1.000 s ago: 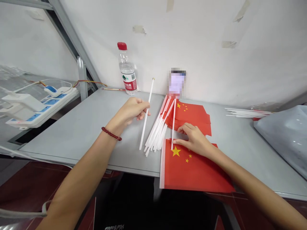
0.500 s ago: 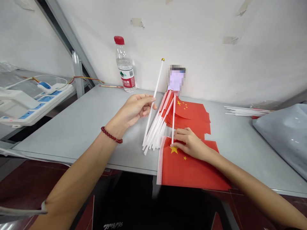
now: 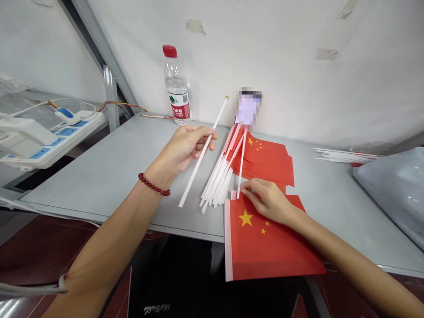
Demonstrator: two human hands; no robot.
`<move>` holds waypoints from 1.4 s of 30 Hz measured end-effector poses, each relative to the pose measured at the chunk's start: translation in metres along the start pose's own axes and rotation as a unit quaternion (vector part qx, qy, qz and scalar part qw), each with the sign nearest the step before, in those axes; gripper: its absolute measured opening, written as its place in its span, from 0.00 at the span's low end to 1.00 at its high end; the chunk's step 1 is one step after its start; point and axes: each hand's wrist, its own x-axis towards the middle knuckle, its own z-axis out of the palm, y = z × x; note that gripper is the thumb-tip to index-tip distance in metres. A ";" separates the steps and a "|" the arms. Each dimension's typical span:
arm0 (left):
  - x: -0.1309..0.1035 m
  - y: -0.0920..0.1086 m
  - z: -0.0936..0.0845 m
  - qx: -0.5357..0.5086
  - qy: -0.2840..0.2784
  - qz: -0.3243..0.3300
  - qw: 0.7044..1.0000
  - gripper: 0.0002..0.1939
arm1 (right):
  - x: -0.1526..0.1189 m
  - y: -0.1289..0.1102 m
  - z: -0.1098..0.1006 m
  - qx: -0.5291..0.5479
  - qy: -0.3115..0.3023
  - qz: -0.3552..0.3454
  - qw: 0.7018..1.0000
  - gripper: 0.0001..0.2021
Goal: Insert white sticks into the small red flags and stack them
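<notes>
My left hand [image 3: 195,143] is closed in a pinch around a white flagstick [image 3: 198,168] tipped with a small gold ball, which slants up to the right above the table. Low on the right, my right hand [image 3: 266,198] has its fingers pinched at the upper edge of a red flag [image 3: 274,251] with yellow stars and a white sleeve along its left side. Its lower part hangs past the table's front edge. Just left of those fingertips is the lower end of another white stick [image 3: 242,159]. Between the hands lies a bundle of white sticks [image 3: 217,179] attached to stacked red flags [image 3: 273,157].
A water bottle [image 3: 178,95] with a red cap stands by the wall, left of a blurred phone [image 3: 248,108]. On the right are loose white sticks [image 3: 344,155] and a grey plastic bag [image 3: 394,185]. A power strip [image 3: 62,141] with cables is at far left.
My left hand's stick has tilted, its lower end swinging left, away from the bundle. The front flag has shifted down toward me, and my right thumb no longer covers its large star.
</notes>
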 end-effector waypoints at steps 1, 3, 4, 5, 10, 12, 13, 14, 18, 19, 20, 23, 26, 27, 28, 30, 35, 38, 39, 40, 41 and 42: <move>0.000 0.000 0.001 0.002 0.001 -0.002 1.000 0.09 | 0.001 -0.001 0.000 -0.003 0.012 -0.007 1.000 0.09; -0.001 0.000 0.002 0.006 0.003 -0.002 1.000 0.09 | 0.002 -0.003 0.000 -0.003 0.051 -0.042 0.998 0.06; -0.002 0.000 0.002 0.007 0.002 -0.001 1.000 0.09 | 0.002 -0.004 0.000 0.003 0.063 -0.062 0.996 0.06; -0.002 0.000 0.003 0.007 0.000 0.000 1.000 0.09 | 0.003 -0.007 0.000 0.012 0.064 -0.078 0.995 0.07; -0.001 -0.002 0.004 -0.009 -0.009 -0.006 1.000 0.09 | -0.002 -0.020 0.010 0.011 -0.035 -0.079 0.996 0.25; 0.000 -0.004 0.004 -0.022 -0.022 -0.005 1.000 0.08 | -0.004 -0.022 0.016 -0.001 -0.043 -0.057 0.997 0.26; 0.000 -0.005 0.004 -0.026 -0.032 -0.005 0.999 0.07 | -0.005 -0.023 0.019 0.000 -0.040 -0.046 0.998 0.24; 0.000 -0.005 0.005 -0.029 -0.043 -0.004 0.999 0.07 | -0.005 -0.023 0.021 0.005 -0.034 -0.036 0.999 0.23; -0.002 -0.005 0.007 -0.019 -0.074 -0.013 0.997 0.09 | -0.005 -0.021 0.023 -0.001 -0.013 -0.003 1.000 0.25; -0.003 -0.005 0.008 -0.016 -0.079 -0.016 0.997 0.09 | -0.004 -0.020 0.023 -0.006 -0.012 0.002 1.000 0.26; -0.003 -0.005 0.008 -0.013 -0.083 -0.017 0.996 0.09 | -0.003 -0.019 0.023 -0.008 -0.014 0.003 1.000 0.27; -0.004 -0.004 0.010 -0.009 -0.092 -0.017 0.996 0.09 | 0.001 -0.016 0.024 0.005 -0.024 -0.014 1.000 0.25; -0.004 -0.006 0.010 -0.008 -0.093 -0.016 0.995 0.09 | 0.002 -0.015 0.023 0.019 -0.011 -0.050 0.999 0.19; -0.004 -0.007 0.010 -0.004 -0.093 -0.015 0.996 0.09 | 0.002 -0.014 0.022 0.025 -0.003 -0.063 0.998 0.16; -0.004 -0.008 0.010 0.003 -0.092 -0.012 0.996 0.09 | 0.002 -0.014 0.020 0.034 0.003 -0.075 0.997 0.13; -0.004 -0.009 0.011 0.025 -0.087 -0.003 0.996 0.11 | 0.001 -0.014 0.017 0.064 0.013 -0.087 0.994 0.08; -0.005 -0.014 0.017 0.038 -0.053 0.021 0.998 0.13 | -0.001 -0.019 0.012 0.155 0.055 -0.057 0.985 0.06; -0.006 -0.015 0.020 0.027 -0.046 0.044 0.998 0.12 | -0.002 -0.023 0.011 0.178 0.050 -0.023 0.983 0.05; -0.006 -0.015 0.020 0.025 -0.046 0.049 0.997 0.12 | -0.003 -0.024 0.010 0.184 0.039 -0.014 0.982 0.04; -0.006 -0.014 0.021 0.025 -0.045 0.051 0.997 0.12 | -0.003 -0.024 0.010 0.192 0.026 -0.007 0.981 0.04; -0.006 -0.014 0.022 0.025 -0.045 0.051 0.997 0.12 | -0.003 -0.024 0.009 0.202 0.011 -0.002 0.979 0.03; -0.007 -0.014 0.023 0.028 -0.045 0.049 0.997 0.12 | -0.004 -0.024 0.009 0.212 -0.005 0.001 0.977 0.03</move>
